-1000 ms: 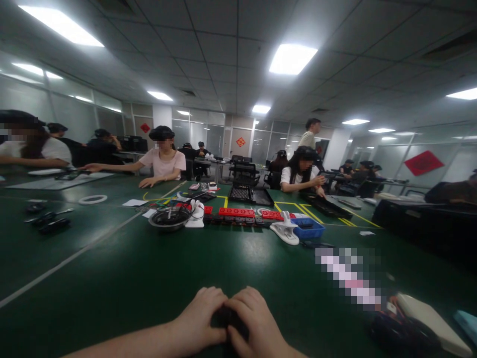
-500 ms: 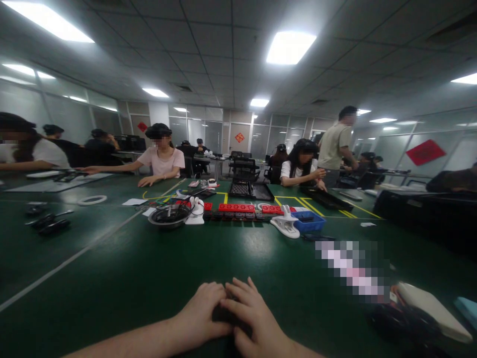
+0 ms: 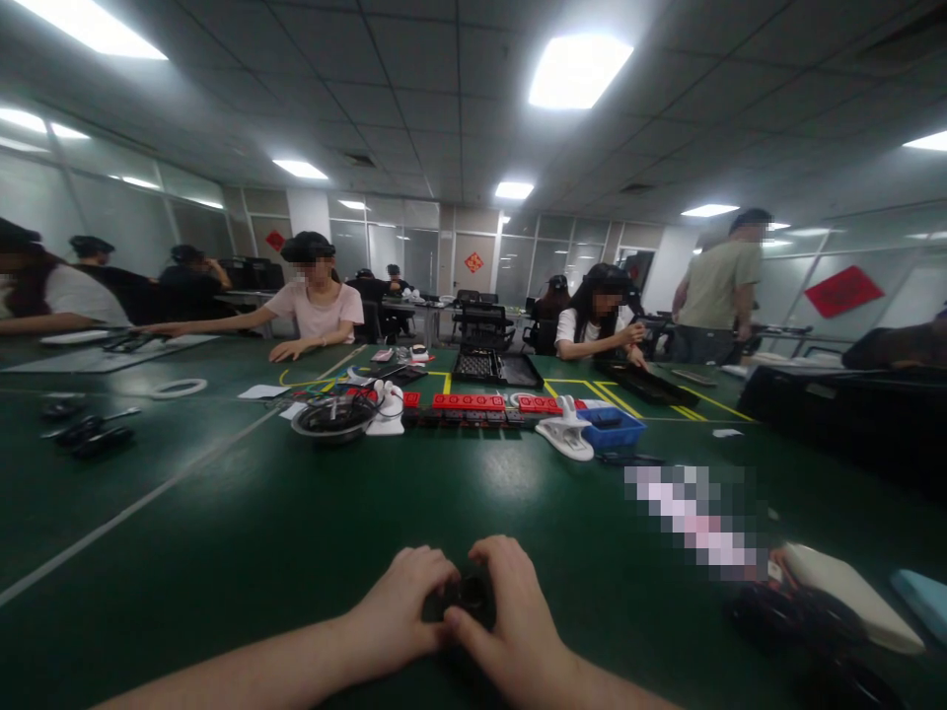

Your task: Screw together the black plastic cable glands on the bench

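At the near middle of the green table (image 3: 311, 552), a small dark object (image 3: 472, 596) lies between my two hands; its kind is hard to make out, though a rounded darker part shows on top. My left hand (image 3: 403, 602) curls round its left side with fingers bent and thumb below. From the right, my right hand (image 3: 516, 613) grips it, the fingers arched over the far side and the thumb across the near side. Much of the object is hidden by the fingers.
Farther off stand a round bowl of cables (image 3: 334, 418), red blocks (image 3: 468, 402), a white stand (image 3: 568, 434) and a blue bin (image 3: 613, 426). Black round items (image 3: 799, 621) and a cream box (image 3: 850, 592) lie at right. Co-workers sit across the table; one person stands behind.
My right hand has drawn its spread fingers in and turned round the dark object, which shows more now. The standing person has moved right, and the view has tilted slightly.
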Demonstrator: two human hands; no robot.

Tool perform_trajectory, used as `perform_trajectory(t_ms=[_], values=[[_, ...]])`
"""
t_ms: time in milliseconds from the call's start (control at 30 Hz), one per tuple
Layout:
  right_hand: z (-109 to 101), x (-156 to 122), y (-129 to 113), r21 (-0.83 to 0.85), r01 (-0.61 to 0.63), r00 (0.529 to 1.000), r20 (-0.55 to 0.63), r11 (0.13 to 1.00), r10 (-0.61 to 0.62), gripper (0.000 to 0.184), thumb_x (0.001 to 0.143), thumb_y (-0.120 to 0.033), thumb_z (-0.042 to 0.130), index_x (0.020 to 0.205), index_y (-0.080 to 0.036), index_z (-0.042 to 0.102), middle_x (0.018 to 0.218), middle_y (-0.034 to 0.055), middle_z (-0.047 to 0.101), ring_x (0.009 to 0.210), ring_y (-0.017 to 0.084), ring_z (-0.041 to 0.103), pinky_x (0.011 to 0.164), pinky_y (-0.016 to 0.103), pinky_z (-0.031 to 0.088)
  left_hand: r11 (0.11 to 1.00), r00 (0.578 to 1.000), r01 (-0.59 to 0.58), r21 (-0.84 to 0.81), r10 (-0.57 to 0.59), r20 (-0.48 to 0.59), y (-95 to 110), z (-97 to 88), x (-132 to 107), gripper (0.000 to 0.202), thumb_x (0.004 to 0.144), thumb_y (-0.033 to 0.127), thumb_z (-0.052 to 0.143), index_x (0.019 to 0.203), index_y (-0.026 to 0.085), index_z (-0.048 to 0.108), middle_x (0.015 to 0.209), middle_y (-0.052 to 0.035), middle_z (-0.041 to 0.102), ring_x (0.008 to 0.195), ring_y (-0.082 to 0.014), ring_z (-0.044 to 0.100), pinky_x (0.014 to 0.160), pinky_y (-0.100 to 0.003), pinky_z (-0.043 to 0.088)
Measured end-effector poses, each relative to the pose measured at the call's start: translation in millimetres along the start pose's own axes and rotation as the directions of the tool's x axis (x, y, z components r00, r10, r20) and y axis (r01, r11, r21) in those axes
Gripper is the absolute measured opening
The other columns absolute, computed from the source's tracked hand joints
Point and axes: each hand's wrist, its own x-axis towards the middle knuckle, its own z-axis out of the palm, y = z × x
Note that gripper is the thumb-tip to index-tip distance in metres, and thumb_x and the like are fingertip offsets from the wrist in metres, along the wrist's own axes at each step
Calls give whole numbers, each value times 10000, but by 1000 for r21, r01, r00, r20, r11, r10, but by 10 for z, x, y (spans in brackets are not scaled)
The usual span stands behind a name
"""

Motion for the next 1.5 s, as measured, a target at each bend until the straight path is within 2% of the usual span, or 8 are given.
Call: perform_trajectory(t_ms=[267, 600, 733, 867, 1033, 1233, 1333, 1500], values=[[28, 69, 1, -107, -53, 998, 31, 993, 56, 244, 607, -254, 684, 745, -186, 495, 764, 4, 526, 749, 177, 449, 677, 316, 340, 1000, 1000, -7, 18, 7, -17, 9, 22, 4, 167, 660, 264, 624, 760, 177, 522, 777, 15, 533, 756, -162, 461, 683, -266, 327], [-111, -7, -50, -73, 113, 985, 138, 991, -102, 207, 718, -179, 580, 921, -210, 552, 919, 26, 565, 863, 183, 469, 794, 350, 347, 999, 1000, -19, 29, 20, -6, -2, 7, -7, 207, 699, 337, 632, 802, 183, 540, 805, 11, 544, 770, -167, 464, 689, -270, 333], [-162, -20, -67, -34, 209, 961, 194, 977, -198, 284, 753, -116, 485, 1018, -209, 528, 1018, 34, 582, 938, 175, 483, 884, 358, 336, 999, 1000, -28, 26, 28, -10, -2, 6, -7, 243, 718, 396, 619, 808, 183, 546, 810, 5, 546, 773, -171, 466, 696, -277, 336], [-235, -4, -86, -27, 295, 917, 288, 955, -275, 331, 774, -98, 411, 1064, -222, 511, 1153, 31, 557, 1094, 173, 448, 1032, 430, 170, 1000, 1000, -19, 11, 19, -15, -14, 23, -3, 268, 719, 414, 617, 835, 182, 549, 825, 1, 541, 777, -169, 471, 702, -280, 340], [-264, 9, -66, -29, 367, 863, 383, 930, -329, 275, 745, -104, 412, 945, -222, 558, 1178, 32, 544, 1198, 181, 372, 1046, 474, 100, 1000, 1000, 3, 22, -2, -22, -17, 50, 4, 271, 706, 410, 622, 795, 166, 545, 802, -5, 532, 760, -167, 467, 687, -279, 346], [-243, 5, -33, 9, 372, 861, 369, 928, -348, 287, 716, -72, 385, 892, -215, 562, 1180, 33, 543, 1207, 177, 367, 1041, 482, 105, 999, 1000, 4, 51, -4, -16, -12, 52, 6, 280, 703, 414, 620, 797, 161, 545, 797, -9, 531, 764, -174, 471, 683, -283, 348], [-261, -7, -37, 18, 388, 862, 346, 921, -370, 352, 680, -69, 401, 971, -210, 540, 1185, 38, 536, 1216, 191, 348, 1040, 491, 106, 999, 1000, 16, 38, -16, -12, -12, 48, 3, 277, 696, 417, 625, 799, 172, 548, 814, -9, 540, 765, -176, 471, 692, -286, 351], [-226, -19, -24, -29, 314, 936, 176, 949, -304, 407, 692, -135, 465, 1096, -182, 455, 1158, 84, 518, 1106, 217, 426, 1010, 468, 215, 999, 1000, -24, 24, 25, -19, -19, 37, 1, 257, 712, 413, 608, 821, 190, 541, 832, 0, 551, 786, -175, 472, 714, -286, 339]])
